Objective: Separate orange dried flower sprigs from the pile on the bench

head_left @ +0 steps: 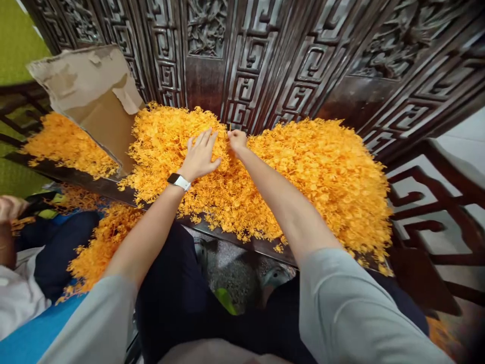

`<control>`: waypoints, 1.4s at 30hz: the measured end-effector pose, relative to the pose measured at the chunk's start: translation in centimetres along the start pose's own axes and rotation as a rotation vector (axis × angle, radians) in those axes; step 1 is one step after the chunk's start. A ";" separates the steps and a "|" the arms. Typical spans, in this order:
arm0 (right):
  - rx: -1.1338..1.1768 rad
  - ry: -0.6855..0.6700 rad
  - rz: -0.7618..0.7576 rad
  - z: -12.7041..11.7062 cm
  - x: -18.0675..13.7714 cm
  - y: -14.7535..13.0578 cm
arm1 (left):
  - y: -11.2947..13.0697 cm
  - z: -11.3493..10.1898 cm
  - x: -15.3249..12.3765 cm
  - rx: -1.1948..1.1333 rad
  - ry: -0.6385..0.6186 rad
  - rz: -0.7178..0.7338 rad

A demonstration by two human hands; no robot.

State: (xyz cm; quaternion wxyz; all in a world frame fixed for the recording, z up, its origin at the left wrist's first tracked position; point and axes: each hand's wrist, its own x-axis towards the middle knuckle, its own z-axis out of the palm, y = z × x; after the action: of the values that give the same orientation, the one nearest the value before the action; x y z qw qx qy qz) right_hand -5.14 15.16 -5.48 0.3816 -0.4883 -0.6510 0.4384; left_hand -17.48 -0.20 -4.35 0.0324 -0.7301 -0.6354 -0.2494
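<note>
The left hand [202,154] is held open, palm down, with the fingers extended and the thumb set apart; nothing is seen to be gripped by it, and it is laid over the left mound of orange flower-like pieces [162,131], just to the right of the torn cardboard sheet [106,116]. The right hand [237,140], farther right of the cardboard sheet, is curled nearly closed, and a thin orange strip [230,127] at its fingertips appears to be pinched there; how firmly cannot be told. A watch [179,180] is worn on the left wrist. The right mound [329,172] is spread well to the right of the cardboard sheet, while a smaller batch [71,146] is piled on the sheet's left side. All three are carried by a dark worktop [212,233], behind which a carved wooden panel [206,81] is set. Below and left of the cardboard sheet, a co-worker's hand [13,208] is seen near a loose bunch [106,237]. Pieces could be swept to the floor [235,273] if a forearm is dragged forward, since the mounds are heaped right to the front edge. The strip could be lost among like-coloured pieces if the pinch is loosened, strands could be caught by the watch, and the tilted sheet could be toppled by a sideways push, with batches mixed.
</note>
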 end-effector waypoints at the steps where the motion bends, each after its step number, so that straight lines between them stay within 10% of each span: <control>1: -0.021 0.046 -0.026 -0.3 0.3 0.2 | 0.1 0.2 0.2 0.000 0.003 0.027; 11: -0.107 0.491 -0.332 -10.4 8.1 -3.8 | -2.3 1.9 2.2 0.022 -0.072 -0.301; 19: -0.096 0.556 -0.318 -18.7 5.3 -4.6 | -2.0 2.1 1.5 0.030 0.051 -0.321; 25: -0.010 0.270 -0.395 -16.2 -0.1 -5.3 | 5.3 1.5 3.8 -0.143 0.369 -0.056; 30: 0.385 -0.201 -0.297 -11.9 -4.4 -6.0 | 7.1 2.5 7.2 -0.545 0.297 -0.035; 37: 0.623 0.085 -0.034 -14.6 -4.5 -5.0 | 2.9 3.1 7.3 -0.590 0.359 -0.166; 42: 0.637 0.049 -0.138 -17.0 -3.8 -3.5 | 1.2 3.7 7.7 -0.860 0.399 -0.312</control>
State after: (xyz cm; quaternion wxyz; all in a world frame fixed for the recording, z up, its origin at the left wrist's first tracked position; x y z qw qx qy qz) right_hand 10.37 14.36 3.10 0.5595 -0.3096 -0.5032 0.5813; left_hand -14.57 7.92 -4.17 -0.1883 -0.5116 -0.5582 -0.6255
